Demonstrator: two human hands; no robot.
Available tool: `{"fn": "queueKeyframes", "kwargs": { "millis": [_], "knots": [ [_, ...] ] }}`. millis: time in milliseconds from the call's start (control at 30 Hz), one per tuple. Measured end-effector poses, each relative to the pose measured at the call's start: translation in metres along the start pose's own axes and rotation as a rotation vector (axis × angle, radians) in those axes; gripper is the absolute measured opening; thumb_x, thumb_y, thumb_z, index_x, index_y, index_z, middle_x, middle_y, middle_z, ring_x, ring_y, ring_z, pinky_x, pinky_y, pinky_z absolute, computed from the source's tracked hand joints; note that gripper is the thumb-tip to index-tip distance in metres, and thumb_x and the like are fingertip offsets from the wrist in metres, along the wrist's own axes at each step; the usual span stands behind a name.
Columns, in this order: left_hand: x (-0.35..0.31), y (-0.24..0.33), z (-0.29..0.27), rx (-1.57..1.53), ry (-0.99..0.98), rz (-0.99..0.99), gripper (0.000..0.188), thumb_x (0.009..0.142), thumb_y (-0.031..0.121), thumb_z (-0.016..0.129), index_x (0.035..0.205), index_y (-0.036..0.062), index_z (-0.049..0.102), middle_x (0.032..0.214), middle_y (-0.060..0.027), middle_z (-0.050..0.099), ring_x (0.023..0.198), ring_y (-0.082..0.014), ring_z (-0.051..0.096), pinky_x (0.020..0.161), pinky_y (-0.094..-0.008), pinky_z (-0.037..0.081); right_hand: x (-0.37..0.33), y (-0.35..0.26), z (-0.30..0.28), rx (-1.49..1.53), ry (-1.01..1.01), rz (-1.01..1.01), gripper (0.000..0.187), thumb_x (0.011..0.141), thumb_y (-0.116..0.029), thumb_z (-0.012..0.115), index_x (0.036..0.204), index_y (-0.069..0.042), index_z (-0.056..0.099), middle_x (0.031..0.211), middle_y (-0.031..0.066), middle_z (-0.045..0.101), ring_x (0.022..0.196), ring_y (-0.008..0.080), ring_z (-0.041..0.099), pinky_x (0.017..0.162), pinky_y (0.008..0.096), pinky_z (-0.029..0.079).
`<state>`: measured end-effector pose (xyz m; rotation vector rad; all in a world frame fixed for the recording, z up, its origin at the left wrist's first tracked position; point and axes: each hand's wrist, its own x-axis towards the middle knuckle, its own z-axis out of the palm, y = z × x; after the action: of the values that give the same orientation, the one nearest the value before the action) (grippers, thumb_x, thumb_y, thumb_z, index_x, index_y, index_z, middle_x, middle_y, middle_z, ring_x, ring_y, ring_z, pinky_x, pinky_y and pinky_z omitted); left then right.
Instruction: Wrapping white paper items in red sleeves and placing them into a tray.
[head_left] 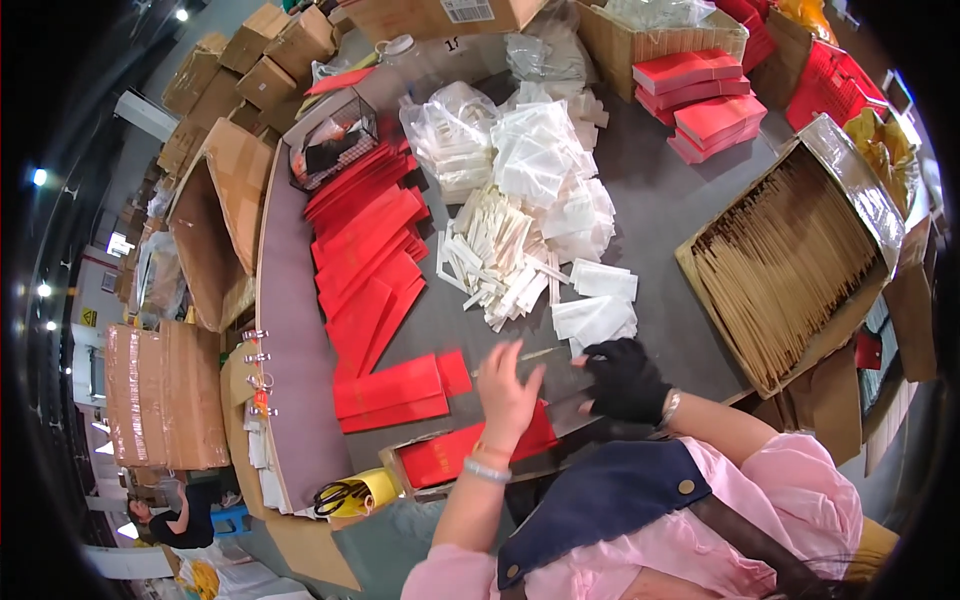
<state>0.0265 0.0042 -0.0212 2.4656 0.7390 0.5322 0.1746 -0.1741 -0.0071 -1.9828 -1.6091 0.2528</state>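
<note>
My left hand (508,392) is bare, with a bracelet at the wrist. Its fingers stretch out over the table's near edge, holding nothing that I can make out. Under that wrist, red envelopes (440,458) lie in a shallow cardboard tray (395,468). My right hand (628,382) wears a black fingerless glove; its thumb and fingers are apart, close to small white paper packets (600,318). A thin pale strip (540,353) lies between the two hands. To the left of my left hand are flat red envelopes (392,392).
Red envelopes (365,240) fan along the left edge. White strips (505,255) and packets pile up mid-table. At right stands a carton (785,260) of thin brown pieces; behind it are stacked red packs (715,115). A yellow holder (372,490) with black-handled scissors sits at the near left.
</note>
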Motion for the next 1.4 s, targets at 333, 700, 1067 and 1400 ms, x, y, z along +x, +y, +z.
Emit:
{"fn": "queueKeyframes", "kwargs": {
  "millis": [333,700,1067,1400],
  "knots": [
    [0.092,-0.026,0.018,0.258,0.112,0.288,0.010,0.082,0.008,0.062,0.091,0.0071,0.065,0.081,-0.0090,0.060,0.074,-0.0299,0.061,0.066,-0.0405,0.049,-0.046,0.049,-0.062,-0.076,0.233,0.296,0.049,0.073,-0.025,0.075,0.117,-0.010,0.058,0.112,0.0104,0.058,0.107,0.0310,0.053,0.094,0.0427,0.039],
    [0.035,-0.016,-0.016,0.131,-0.090,0.115,0.021,0.075,0.015,0.074,0.094,0.0087,0.068,0.094,-0.0083,0.064,0.094,-0.0306,0.058,0.081,-0.0405,0.047,-0.061,0.068,-0.073,-0.101,0.367,0.357,0.048,0.071,-0.013,0.077,0.115,-0.007,0.060,0.109,0.0137,0.059,0.105,0.0335,0.054,0.090,0.0417,0.043],
    [0.085,0.004,0.043,0.394,-0.017,0.094,0.011,0.077,0.022,0.069,0.081,0.0115,0.069,0.084,-0.0076,0.059,0.085,-0.0303,0.058,0.075,-0.0472,0.044,-0.080,0.083,-0.098,-0.154,0.436,0.421,0.043,0.070,-0.009,0.076,0.110,-0.005,0.061,0.107,0.0152,0.061,0.102,0.0351,0.057,0.089,0.0412,0.045],
    [0.040,0.047,0.069,0.014,-0.129,0.078,0.020,0.073,0.018,0.075,0.081,0.0055,0.062,0.088,-0.0129,0.061,0.087,-0.0333,0.059,0.075,-0.0420,0.047,-0.168,0.189,-0.111,-0.517,0.532,0.813,0.034,0.082,-0.027,0.065,0.104,-0.002,0.062,0.096,0.0170,0.062,0.097,0.0376,0.057,0.085,0.0449,0.045]
  ]
}}
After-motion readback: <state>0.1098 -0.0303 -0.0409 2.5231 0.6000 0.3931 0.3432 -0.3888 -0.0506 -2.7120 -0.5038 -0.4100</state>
